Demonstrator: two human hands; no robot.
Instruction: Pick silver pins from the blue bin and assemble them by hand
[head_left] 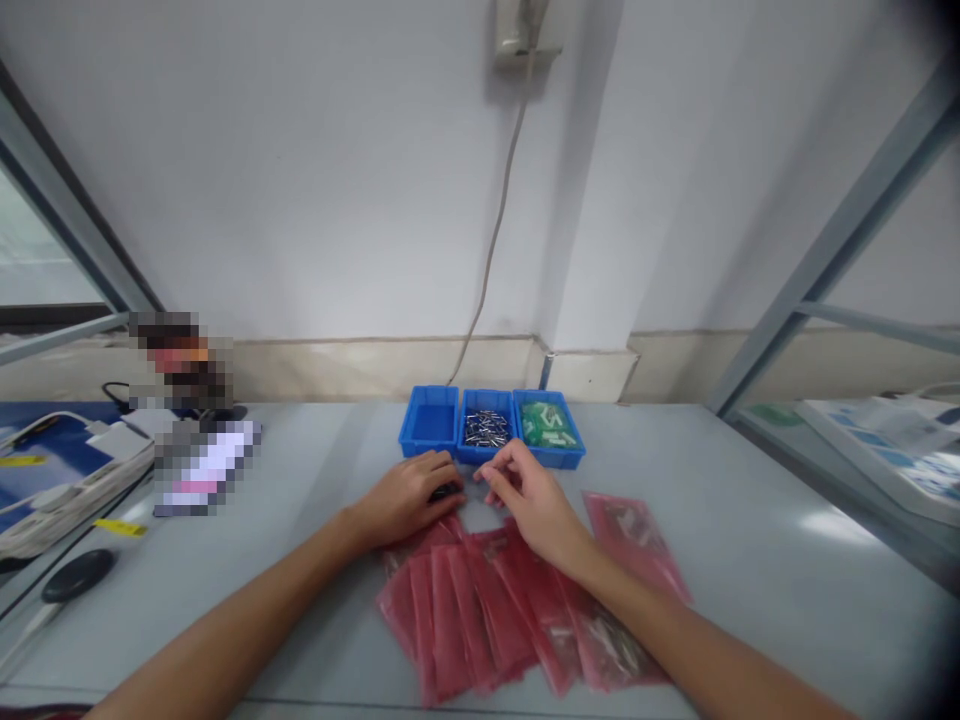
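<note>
My left hand (416,492) is curled low over the table, just in front of the blue bins. Something small and dark shows under its fingers, too indistinct to name. Close beside it, my right hand (531,500) has its thumb and fingers drawn together; whether anything is between the tips is hidden. Below both hands, several red translucent plastic bags (457,620) lie fanned out and overlapping. Ahead stand three joined blue bins: a left bin (430,422) with its floor showing, a middle one with metal screws (487,428), and a right one with a green bag of white pieces (549,424).
Another red bag (637,540) with small contents lies right of my right hand. At the left are a power strip (67,505), a black round object (79,575) on a cable and a pixelated patch. A cable (499,215) hangs down the wall behind the bins.
</note>
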